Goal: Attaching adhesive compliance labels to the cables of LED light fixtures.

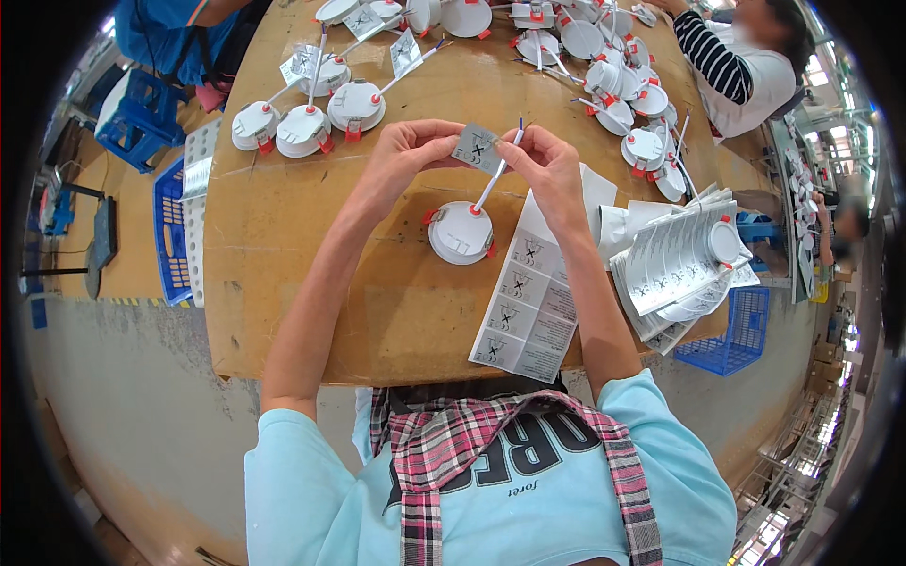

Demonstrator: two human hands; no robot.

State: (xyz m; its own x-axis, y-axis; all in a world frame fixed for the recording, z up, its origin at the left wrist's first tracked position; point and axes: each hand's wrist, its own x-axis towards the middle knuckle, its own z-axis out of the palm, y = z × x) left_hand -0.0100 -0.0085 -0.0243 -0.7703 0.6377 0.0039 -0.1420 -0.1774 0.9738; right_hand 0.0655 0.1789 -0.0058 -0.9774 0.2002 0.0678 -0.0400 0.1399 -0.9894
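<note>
Both hands are raised over the table around a small silver label [478, 148] with dark print. My left hand [412, 151] pinches the label's left edge. Between its thumb and fingers, my right hand [545, 160] holds the white cable [489, 191] near its tip, at the label's right edge. Down from there the cable runs to a round white downlight [461, 234] with red clips, lying on the table. Under my right forearm lies a sheet of silver labels [528, 292]. Whether the label touches the cable is partly hidden by my right fingers.
Labelled downlights [304, 130] stand at the far left, and a heap of unlabelled ones [618, 80] lies at the far right. A stack of label sheets [675, 255] bears another downlight [725, 242]. Blue baskets [172, 231] flank the table [283, 283]. A person in striped sleeves [722, 57] sits at the right.
</note>
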